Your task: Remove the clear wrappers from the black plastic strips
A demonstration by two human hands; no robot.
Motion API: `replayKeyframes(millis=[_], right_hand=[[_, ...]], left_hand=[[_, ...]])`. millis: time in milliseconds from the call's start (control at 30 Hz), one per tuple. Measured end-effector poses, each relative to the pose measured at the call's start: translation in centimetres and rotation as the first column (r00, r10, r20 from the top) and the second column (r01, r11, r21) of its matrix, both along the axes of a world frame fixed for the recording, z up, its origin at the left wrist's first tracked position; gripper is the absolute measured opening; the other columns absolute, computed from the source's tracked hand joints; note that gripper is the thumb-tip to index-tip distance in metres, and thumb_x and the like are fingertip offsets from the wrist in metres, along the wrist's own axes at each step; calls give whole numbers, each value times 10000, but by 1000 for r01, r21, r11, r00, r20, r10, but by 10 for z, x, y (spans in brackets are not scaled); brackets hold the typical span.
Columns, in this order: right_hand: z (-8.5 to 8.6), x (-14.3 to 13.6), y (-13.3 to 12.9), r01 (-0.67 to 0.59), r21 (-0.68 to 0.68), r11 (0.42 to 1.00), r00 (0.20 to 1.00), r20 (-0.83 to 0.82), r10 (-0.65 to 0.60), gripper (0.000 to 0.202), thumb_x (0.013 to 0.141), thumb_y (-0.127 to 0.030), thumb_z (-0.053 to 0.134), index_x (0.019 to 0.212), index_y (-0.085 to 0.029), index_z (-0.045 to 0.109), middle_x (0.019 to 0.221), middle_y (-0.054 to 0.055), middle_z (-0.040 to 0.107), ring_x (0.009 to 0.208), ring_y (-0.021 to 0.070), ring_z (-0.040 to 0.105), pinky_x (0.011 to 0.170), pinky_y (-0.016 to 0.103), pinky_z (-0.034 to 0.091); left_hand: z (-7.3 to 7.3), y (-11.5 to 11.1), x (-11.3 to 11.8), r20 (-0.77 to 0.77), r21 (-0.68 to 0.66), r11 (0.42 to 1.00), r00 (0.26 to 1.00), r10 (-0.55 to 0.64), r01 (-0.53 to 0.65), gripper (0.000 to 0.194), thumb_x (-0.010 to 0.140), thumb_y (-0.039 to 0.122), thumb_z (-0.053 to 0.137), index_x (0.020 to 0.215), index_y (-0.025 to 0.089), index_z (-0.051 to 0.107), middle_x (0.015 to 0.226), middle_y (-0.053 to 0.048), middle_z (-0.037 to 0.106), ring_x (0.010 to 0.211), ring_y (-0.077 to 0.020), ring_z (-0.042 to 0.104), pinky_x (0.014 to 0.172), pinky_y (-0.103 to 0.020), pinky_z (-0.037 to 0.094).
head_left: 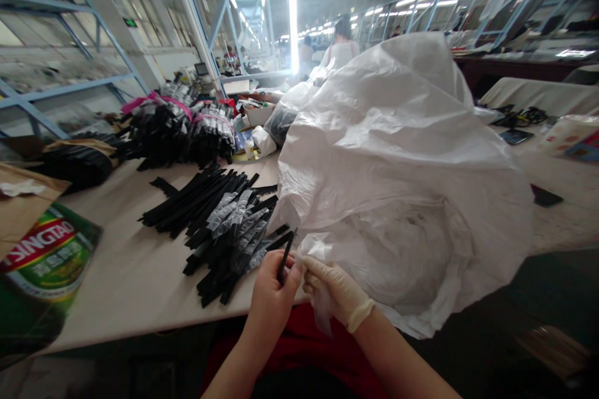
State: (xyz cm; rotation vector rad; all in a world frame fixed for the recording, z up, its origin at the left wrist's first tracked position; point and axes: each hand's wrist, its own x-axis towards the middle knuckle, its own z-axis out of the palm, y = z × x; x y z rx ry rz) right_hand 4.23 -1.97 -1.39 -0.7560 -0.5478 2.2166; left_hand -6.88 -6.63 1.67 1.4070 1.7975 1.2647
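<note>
My bare left hand [275,290] is closed around a thin black strip [286,257] that stands up from its fingers. Close against it, my right hand [337,292], in a pale glove, pinches a small clear plastic sleeve [322,312] whose end hangs below the fingers. Left of my hands lies a pile of black strips wrapped in clear plastic [234,224]. Bare black strips [191,202] lie just behind that pile. A large white plastic sheet or bag [374,137] rises in front of my right hand, with a round hollow facing me.
Bundles of wrapped black strips tied with pink bands [163,118] stand at the back left. A green printed box or bag [51,262] is at the left table edge. A blue metal rack [47,6] stands beyond. Dark flat objects [545,195] lie at right.
</note>
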Motion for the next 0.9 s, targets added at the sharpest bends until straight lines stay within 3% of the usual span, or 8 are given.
replayKeyframes(millis=[133,267,400,500,600,700,900], right_hand=[[-1,0,2,0,-40,999,999,50,2,266,614,-329,757,554,-162,559,431,-76,407,420,61,361,432,203,322],[-6,0,5,78,0,997,987,140,-77,311,553,-357,785,544,-162,543,442,-61,448,429,70,395,444,220,331],[-8,2,13,198,26,980,961,192,-199,377,522,-423,790,520,-170,510,401,-71,429,372,61,374,400,217,309],[-5,5,19,210,-10,978,971,120,-207,399,500,-437,798,510,-168,503,364,-95,363,338,46,320,369,205,283],[-1,5,20,245,-21,969,968,68,-243,402,474,-445,809,539,-153,542,402,-82,425,350,42,333,374,200,305],[0,4,18,256,13,967,964,75,-256,387,514,-461,788,585,-148,571,436,-71,468,361,46,355,383,202,319],[-12,7,19,293,164,942,910,254,-327,358,569,-452,761,602,-151,570,453,-60,473,402,75,406,397,215,318]], left_hand=[[-5,0,-1,68,-76,997,998,-5,10,171,771,344,541,707,187,519,663,39,475,605,-119,451,582,-226,378],[-8,0,-2,163,-146,989,987,4,20,215,772,388,539,724,180,519,603,61,432,542,-96,399,511,-205,325],[-10,-6,-4,241,-234,959,965,-101,159,303,820,465,451,787,171,517,618,59,441,458,-73,346,431,-202,268],[-11,-16,-2,341,-316,913,929,-144,257,369,833,507,379,798,162,505,573,64,432,410,-67,317,392,-202,228],[-10,-23,4,391,-366,874,905,-168,320,397,825,524,368,746,157,495,523,74,392,410,-67,308,394,-200,223],[-10,-25,10,403,-369,861,895,-191,350,405,820,533,368,730,157,489,522,71,397,417,-69,327,403,-202,241],[-12,-20,13,439,-386,863,888,-138,325,414,795,545,391,761,149,505,646,29,513,403,-54,348,387,-207,233]])
